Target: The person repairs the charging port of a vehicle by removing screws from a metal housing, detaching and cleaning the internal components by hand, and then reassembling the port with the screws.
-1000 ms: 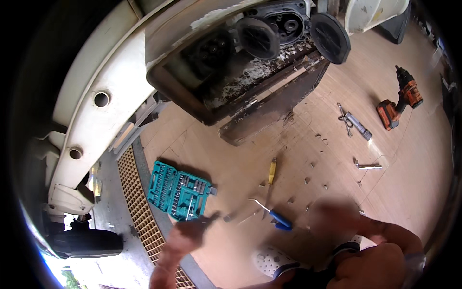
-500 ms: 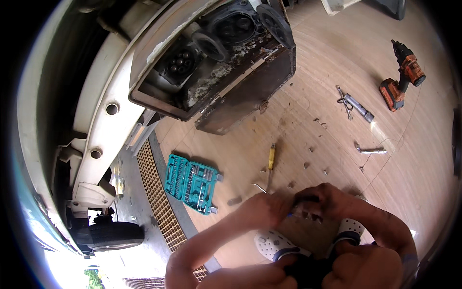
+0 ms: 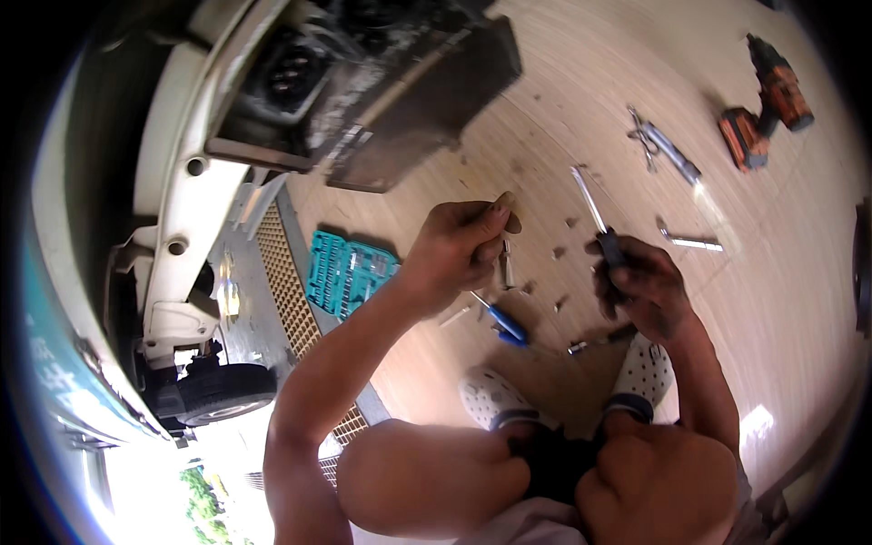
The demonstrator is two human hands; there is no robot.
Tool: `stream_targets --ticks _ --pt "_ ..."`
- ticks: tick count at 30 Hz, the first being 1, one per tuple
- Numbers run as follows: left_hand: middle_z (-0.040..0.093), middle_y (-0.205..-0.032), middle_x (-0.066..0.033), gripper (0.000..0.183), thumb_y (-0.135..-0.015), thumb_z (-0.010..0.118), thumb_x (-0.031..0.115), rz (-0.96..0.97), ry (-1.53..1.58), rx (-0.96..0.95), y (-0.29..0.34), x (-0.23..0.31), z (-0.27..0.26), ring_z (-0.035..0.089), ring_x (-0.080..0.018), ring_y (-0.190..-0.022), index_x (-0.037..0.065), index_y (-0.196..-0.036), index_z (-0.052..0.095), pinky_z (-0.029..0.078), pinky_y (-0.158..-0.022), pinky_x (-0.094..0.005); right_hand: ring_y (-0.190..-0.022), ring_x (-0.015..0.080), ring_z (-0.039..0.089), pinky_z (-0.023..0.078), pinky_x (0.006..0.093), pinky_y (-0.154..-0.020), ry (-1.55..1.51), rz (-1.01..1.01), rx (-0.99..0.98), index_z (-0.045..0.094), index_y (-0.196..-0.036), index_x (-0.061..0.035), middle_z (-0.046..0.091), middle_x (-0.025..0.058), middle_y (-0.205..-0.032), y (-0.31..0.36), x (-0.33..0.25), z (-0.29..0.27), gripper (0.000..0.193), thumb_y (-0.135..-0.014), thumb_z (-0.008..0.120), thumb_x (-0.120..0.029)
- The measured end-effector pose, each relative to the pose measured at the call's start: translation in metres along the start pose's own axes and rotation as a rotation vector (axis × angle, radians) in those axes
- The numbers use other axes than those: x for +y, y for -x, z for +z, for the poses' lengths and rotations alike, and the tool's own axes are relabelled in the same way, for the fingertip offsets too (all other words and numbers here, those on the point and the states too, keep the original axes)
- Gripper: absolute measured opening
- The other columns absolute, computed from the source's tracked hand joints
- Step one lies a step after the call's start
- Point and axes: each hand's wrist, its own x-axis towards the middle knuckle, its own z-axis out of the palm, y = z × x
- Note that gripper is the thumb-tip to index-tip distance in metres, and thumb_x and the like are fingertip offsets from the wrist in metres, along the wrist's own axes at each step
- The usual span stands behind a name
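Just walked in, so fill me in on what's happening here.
A person squats on a tiled floor beside a dismantled dark unit. The right hand holds a screwdriver, shaft pointing up and away. The left hand pinches a small metal piece. A blue-handled screwdriver lies on the floor below the hands, a teal bit set to the left, and an orange drill further off.

Far right lie an orange-and-black cordless drill (image 3: 767,95) and silver metal pliers (image 3: 661,145) on the pale tan wood-grain floor (image 3: 781,272). A teal plastic socket case (image 3: 348,272) sits left beside a blue-handled screwdriver (image 3: 498,320). Near, white perforated clogs (image 3: 489,398).
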Motion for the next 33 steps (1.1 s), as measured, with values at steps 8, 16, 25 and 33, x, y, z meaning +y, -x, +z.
stream_targets --ticks 8,16,25,33 --pt "0.060 -0.071 -0.0026 0.036 -0.098 0.066 0.035 0.000 -0.149 0.095 -0.102 -0.099 -0.001 0.052 -0.0101 -0.057 -0.001 -0.099 0.069 0.042 -0.053 -0.0251 -0.084 0.0129 0.060 0.050 0.0288 -0.075 0.503 -0.103 0.130 0.059 -0.127 0.0030 0.066 0.0088 -0.097 -0.027 0.071 -0.093 0.038 -0.096 0.060 -0.019" --pt "0.065 -0.074 -0.0038 0.043 -0.097 0.066 0.040 -0.031 -0.333 0.308 -0.120 -0.200 0.005 0.056 -0.0100 -0.062 -0.001 -0.106 0.074 0.048 -0.059 -0.0267 -0.074 0.0245 0.059 0.048 0.0372 -0.069 0.930 -0.226 0.356 0.059 -0.110 0.0001 0.062 0.0153 -0.084 -0.016 0.129 -0.159 0.018 -0.093 0.062 -0.007" --pt "0.070 -0.087 -0.0079 0.031 -0.097 0.063 0.021 0.063 -0.157 0.183 -0.107 -0.216 0.040 0.064 -0.0120 -0.067 -0.004 -0.113 0.071 0.054 -0.060 -0.0287 -0.078 0.0356 0.067 0.052 0.0434 -0.069 1.194 -0.224 0.386 0.060 -0.108 -0.0034 0.066 0.0195 -0.085 0.006 0.100 -0.129 0.018 -0.091 0.065 -0.011" --pt "0.071 -0.097 -0.0123 0.036 -0.095 0.068 0.020 -0.189 0.136 0.258 -0.085 -0.218 0.020 0.069 -0.0185 -0.079 -0.007 -0.118 0.065 0.058 -0.071 -0.0305 -0.068 0.0348 0.068 0.052 0.0466 -0.058 1.898 0.106 -0.104 0.056 -0.123 -0.0046 0.069 0.0137 -0.079 0.007 0.135 -0.079 0.051 -0.090 0.067 -0.043"
